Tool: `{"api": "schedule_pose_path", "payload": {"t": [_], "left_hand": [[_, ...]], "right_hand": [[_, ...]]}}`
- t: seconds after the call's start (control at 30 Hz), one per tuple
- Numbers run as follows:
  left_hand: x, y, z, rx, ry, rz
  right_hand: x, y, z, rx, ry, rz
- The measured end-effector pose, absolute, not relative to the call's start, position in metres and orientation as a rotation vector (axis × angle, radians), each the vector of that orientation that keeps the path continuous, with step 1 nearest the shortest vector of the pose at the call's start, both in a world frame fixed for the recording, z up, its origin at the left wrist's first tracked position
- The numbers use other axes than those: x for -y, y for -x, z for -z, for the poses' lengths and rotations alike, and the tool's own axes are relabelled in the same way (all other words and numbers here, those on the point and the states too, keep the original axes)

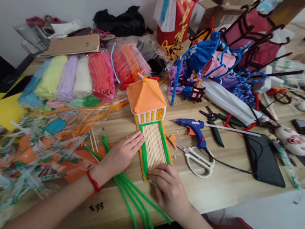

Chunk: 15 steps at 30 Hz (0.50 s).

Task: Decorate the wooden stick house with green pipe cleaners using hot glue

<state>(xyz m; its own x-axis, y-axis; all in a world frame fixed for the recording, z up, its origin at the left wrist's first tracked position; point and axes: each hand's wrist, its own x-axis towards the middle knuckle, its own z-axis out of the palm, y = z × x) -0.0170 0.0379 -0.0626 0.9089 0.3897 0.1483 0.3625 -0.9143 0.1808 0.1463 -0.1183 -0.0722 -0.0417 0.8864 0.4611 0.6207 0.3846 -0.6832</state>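
Observation:
A small craft house with an orange paper roof [145, 97] stands mid-table. In front of it lies a panel of wooden sticks [153, 145] edged with green pipe cleaner on orange card. My left hand [124, 153] lies flat with fingers stretched, pressing the panel's left green edge. At the panel's near edge my right hand [167, 187] has its fingers curled down onto the bottom corner. Several loose green pipe cleaners [135, 199] trail toward me between my arms. A red band circles my left wrist.
A blue glue gun [195, 129], white-handled scissors [198, 159] and pliers [214, 124] lie right of the panel, with dark phones [264, 161] beyond. Packs of coloured pipe cleaners [78, 77] sit at the back, plastic wrappers [19, 161] at left, pipe-cleaner crafts [219, 62] at right.

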Motion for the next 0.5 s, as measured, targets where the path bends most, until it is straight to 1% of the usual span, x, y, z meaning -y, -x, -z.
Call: {"api": "schedule_pose_path", "payload": {"t": [0.13,0.23,0.5], "left_hand": [[-0.035,0.019,0.048,-0.482,-2.865,-0.17],[-0.034,0.019,0.043,-0.482,-2.82,-0.162],[-0.037,0.017,0.06,-0.592,-2.747,-0.499]], "right_hand": [[0.118,-0.146,0.072,1.748,1.319,-0.376],[0.118,-0.147,0.071,1.752,1.324,-0.38],[0.116,-0.149,0.07,1.739,1.308,-0.402]]}}
